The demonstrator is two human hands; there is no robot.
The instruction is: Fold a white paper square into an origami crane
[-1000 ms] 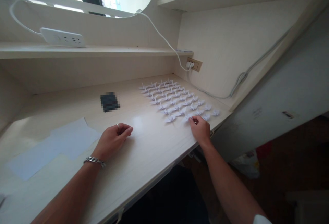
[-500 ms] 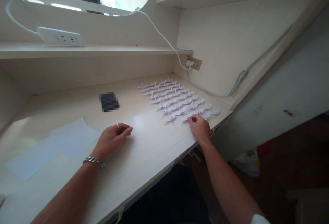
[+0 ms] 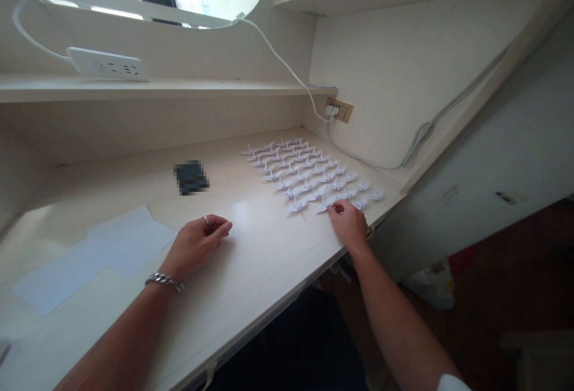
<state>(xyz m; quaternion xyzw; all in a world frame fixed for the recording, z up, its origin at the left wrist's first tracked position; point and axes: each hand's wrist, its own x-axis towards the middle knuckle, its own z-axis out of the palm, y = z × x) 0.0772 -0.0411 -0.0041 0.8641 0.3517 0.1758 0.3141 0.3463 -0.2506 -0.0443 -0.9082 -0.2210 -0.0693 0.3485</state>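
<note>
Several white folded paper cranes (image 3: pixel 309 170) stand in close rows on the right part of the desk. At the front row, my right hand (image 3: pixel 347 220) pinches one paper crane (image 3: pixel 323 207), whose near tip shows left of my fingertips; the rest of it is partly hidden by the hand. My left hand (image 3: pixel 201 241), with a ring and a chain bracelet, rests on the desk with its fingers curled together. Whether anything is in it I cannot make out. Flat sheets of white paper (image 3: pixel 121 238) lie to the left of that hand.
A dark pixelated object (image 3: pixel 191 177) lies on the desk behind my left hand. A white power strip (image 3: pixel 106 64) leans on the shelf (image 3: pixel 197 89). A white cable (image 3: pixel 284 62) runs down to a wall socket (image 3: pixel 339 110). The desk's front edge (image 3: pixel 287 295) crosses before me.
Hardly anything differs. The view has shifted very slightly, and my right hand has stayed at the front-row crane.
</note>
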